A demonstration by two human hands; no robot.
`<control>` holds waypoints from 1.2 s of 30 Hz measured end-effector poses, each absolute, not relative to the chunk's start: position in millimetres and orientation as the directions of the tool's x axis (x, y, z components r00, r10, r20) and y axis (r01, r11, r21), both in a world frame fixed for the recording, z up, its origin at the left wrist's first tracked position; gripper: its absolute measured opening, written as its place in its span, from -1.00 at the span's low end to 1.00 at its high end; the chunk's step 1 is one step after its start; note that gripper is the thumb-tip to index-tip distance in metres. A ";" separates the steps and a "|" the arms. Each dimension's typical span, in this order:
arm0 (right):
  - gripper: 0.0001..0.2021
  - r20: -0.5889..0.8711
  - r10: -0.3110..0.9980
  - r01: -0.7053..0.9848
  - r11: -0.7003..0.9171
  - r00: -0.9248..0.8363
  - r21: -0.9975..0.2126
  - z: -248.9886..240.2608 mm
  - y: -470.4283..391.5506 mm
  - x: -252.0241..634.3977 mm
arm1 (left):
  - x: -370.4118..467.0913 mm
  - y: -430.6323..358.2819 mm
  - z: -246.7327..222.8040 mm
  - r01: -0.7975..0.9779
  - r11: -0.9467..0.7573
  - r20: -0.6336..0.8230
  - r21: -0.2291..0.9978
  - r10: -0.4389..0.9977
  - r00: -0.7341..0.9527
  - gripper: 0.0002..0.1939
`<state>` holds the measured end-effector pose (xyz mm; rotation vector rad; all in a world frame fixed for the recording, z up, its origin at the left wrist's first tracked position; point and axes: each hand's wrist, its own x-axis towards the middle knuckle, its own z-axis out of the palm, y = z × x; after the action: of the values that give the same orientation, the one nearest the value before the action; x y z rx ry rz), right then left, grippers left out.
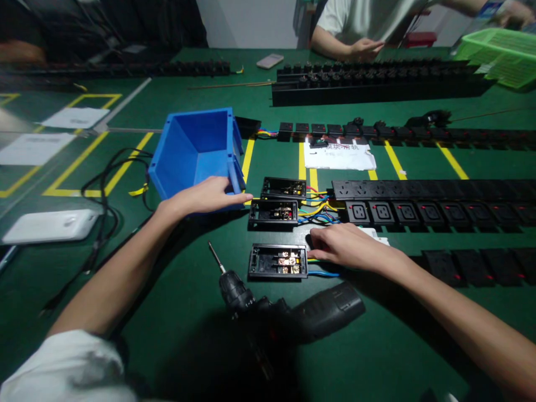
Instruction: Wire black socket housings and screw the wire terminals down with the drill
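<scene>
My left hand is at the near lip of a blue bin, thumb stretched to the right; its other fingers are partly hidden. My right hand is closed at the wires coming out of the nearest black terminal box. This box lies open side up, with brass screw terminals showing. Two similar boxes sit behind it, their coloured wires running to socket strips. In front lies a black power screwdriver, its bit pointing to the far left.
Black socket strips stretch to the right, with more rows behind. A white phone and black cables lie left. Across the green table sits a person, near a green basket. Labelled paper is behind the boxes.
</scene>
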<state>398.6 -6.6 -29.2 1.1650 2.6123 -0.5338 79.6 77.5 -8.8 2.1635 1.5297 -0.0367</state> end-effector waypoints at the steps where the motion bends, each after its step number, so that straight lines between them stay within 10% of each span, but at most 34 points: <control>1: -0.62 -0.359 0.668 0.755 0.614 -0.652 -0.230 -28.7 -6.5 398.2 | 78.7 78.3 -10.3 0.894 -0.259 -0.289 0.366 0.881 0.374 -0.46; 36: -0.65 -0.397 0.653 0.759 0.610 -0.645 -0.229 -29.3 -4.2 397.1 | 46.9 82.7 17.4 0.787 -0.381 -0.301 0.485 0.772 0.559 -0.62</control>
<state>397.1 -4.2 -29.3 1.1517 2.5639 -0.5532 46.9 82.7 17.4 2.2070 1.2466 -0.0333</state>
